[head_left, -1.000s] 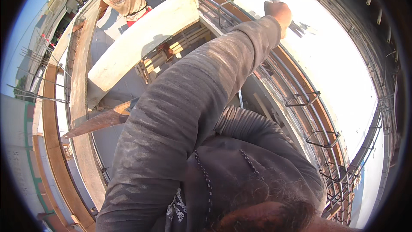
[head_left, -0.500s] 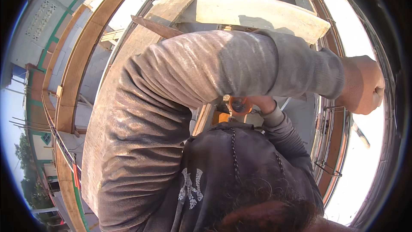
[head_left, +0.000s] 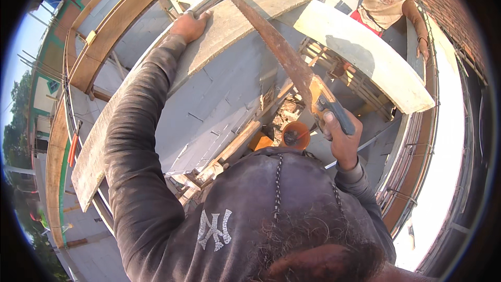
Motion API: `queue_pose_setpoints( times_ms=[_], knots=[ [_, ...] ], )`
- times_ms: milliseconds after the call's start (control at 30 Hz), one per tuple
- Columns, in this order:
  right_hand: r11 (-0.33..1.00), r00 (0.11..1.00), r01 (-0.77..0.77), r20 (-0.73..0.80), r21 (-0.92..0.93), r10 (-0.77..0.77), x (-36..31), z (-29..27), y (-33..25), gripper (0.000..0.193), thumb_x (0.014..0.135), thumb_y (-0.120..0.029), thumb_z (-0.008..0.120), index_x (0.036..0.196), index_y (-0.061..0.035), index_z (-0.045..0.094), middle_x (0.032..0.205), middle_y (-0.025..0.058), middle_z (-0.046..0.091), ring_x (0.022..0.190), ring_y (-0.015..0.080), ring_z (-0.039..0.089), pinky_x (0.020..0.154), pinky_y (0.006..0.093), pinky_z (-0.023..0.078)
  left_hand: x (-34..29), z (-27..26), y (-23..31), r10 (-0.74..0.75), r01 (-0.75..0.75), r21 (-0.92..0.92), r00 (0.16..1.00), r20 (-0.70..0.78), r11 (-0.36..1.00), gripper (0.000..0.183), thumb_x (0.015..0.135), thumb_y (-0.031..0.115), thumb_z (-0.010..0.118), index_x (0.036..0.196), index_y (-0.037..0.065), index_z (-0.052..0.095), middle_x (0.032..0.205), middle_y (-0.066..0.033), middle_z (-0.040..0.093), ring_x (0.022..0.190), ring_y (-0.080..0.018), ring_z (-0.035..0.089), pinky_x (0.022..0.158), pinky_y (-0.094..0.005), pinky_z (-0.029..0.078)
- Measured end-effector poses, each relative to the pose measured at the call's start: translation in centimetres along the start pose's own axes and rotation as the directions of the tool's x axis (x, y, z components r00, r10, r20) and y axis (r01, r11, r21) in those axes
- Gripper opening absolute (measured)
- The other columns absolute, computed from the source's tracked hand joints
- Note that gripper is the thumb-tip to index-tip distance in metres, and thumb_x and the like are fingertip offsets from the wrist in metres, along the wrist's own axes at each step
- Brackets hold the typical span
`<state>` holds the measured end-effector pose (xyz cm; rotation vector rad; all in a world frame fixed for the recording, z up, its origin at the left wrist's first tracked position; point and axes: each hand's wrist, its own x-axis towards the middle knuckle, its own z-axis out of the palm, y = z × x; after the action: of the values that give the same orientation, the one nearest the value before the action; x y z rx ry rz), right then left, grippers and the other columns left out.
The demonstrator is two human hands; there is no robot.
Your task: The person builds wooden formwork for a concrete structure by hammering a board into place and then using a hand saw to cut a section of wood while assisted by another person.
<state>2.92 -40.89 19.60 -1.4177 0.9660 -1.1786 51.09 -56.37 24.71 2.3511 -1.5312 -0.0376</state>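
My right hand (head_left: 343,137) is closed around the handle of a handsaw (head_left: 279,47) with a rusty, toothed blade. The blade slants up and to the left, its tip appearing over a long wooden plank (head_left: 235,26); I cannot tell whether it touches. On the left, my left hand (head_left: 189,27) grips the plank at its outer edge, the fingertips partly hidden. The plank runs from the lower left to the top of the view. Below the saw handle, an orange bucket (head_left: 295,136) holds something dark.
A pale curved board (head_left: 365,52) lies across the upper right, with a co-worker (head_left: 386,2) standing behind it. Red-handled pliers (head_left: 73,146) are at the far left. Wood scraps (head_left: 287,112) lie below, and wooden formwork (head_left: 120,21) with rebar surrounds me.
My left hand has swung from the far right to the plank on the left. The saw, mostly hidden behind my left arm before, now shows whole in my right hand. The view has shifted.
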Motion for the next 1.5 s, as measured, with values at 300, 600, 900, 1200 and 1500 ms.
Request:
queue_pose_setpoints(
  times_ms=[300, 600, 900, 1200, 1500],
  knots=[
    [0.998, 0.997, 0.055, 0.056, 0.015, -0.056, 4.2, 0.2, -1.3, 0.026, 0.098, -0.020, 0.076, 0.102, 0.0049, 0.072, 0.073, 0.0009, 0.064, 0.065, 0.0055, 0.057, 0.057, 0.0232, 0.043, -1.6, -1.1, 3.5, -0.032, 0.027, 0.163, 0.999, 0.032, 0.986, 0.100, 0.091, 0.082, 0.047, 0.118, -0.010, 0.073, 0.116, -0.0315, 0.072, 0.113, -0.0407, 0.071, 0.101, -0.0473, 0.054],
    [0.984, 0.977, 0.180, 0.119, 0.002, -0.179, 7.6, 1.4, 0.6, 0.022, 0.097, -0.017, 0.077, 0.095, 0.0034, 0.071, 0.073, -0.0001, 0.063, 0.068, 0.0043, 0.056, 0.059, 0.0235, 0.042, -0.5, -4.9, 5.0, -0.005, 0.024, 0.218, 0.996, -0.084, 0.976, 0.102, 0.090, 0.086, 0.045, 0.102, -0.011, 0.077, 0.101, -0.0279, 0.077, 0.098, -0.0396, 0.076, 0.089, -0.0477, 0.059],
    [0.985, 0.978, 0.161, 0.124, 0.066, -0.168, 8.9, 5.6, 2.5, 0.019, 0.098, -0.015, 0.076, 0.100, 0.0031, 0.071, 0.074, 0.0007, 0.065, 0.066, 0.0072, 0.056, 0.059, 0.0261, 0.044, 3.4, -4.6, 3.0, 0.118, -0.040, 0.291, 0.960, -0.255, 0.956, 0.096, 0.092, 0.084, 0.045, 0.104, -0.005, 0.079, 0.102, -0.0272, 0.077, 0.099, -0.0403, 0.075, 0.089, -0.0475, 0.059],
    [0.966, 0.964, 0.255, 0.064, 0.041, -0.257, 8.9, 9.0, 4.0, 0.016, 0.098, -0.013, 0.076, 0.101, 0.0027, 0.072, 0.074, 0.0008, 0.064, 0.067, 0.0069, 0.056, 0.060, 0.0255, 0.046, 4.2, -1.6, 1.5, -0.090, 0.114, 0.158, 0.984, -0.153, 0.981, 0.094, 0.091, 0.083, 0.046, 0.109, -0.004, 0.078, 0.113, -0.0262, 0.075, 0.109, -0.0410, 0.073, 0.096, -0.0483, 0.056],
    [0.979, 0.974, 0.203, 0.105, -0.021, -0.200, 7.9, 8.2, 2.9, 0.018, 0.098, -0.014, 0.076, 0.094, 0.0017, 0.070, 0.072, -0.0008, 0.059, 0.065, 0.0058, 0.050, 0.057, 0.0267, 0.042, 4.4, -1.6, 1.5, -0.116, 0.138, 0.149, 0.983, -0.145, 0.979, 0.098, 0.090, 0.084, 0.048, 0.115, -0.006, 0.076, 0.114, -0.0259, 0.076, 0.112, -0.0396, 0.073, 0.098, -0.0467, 0.056]
  ],
)
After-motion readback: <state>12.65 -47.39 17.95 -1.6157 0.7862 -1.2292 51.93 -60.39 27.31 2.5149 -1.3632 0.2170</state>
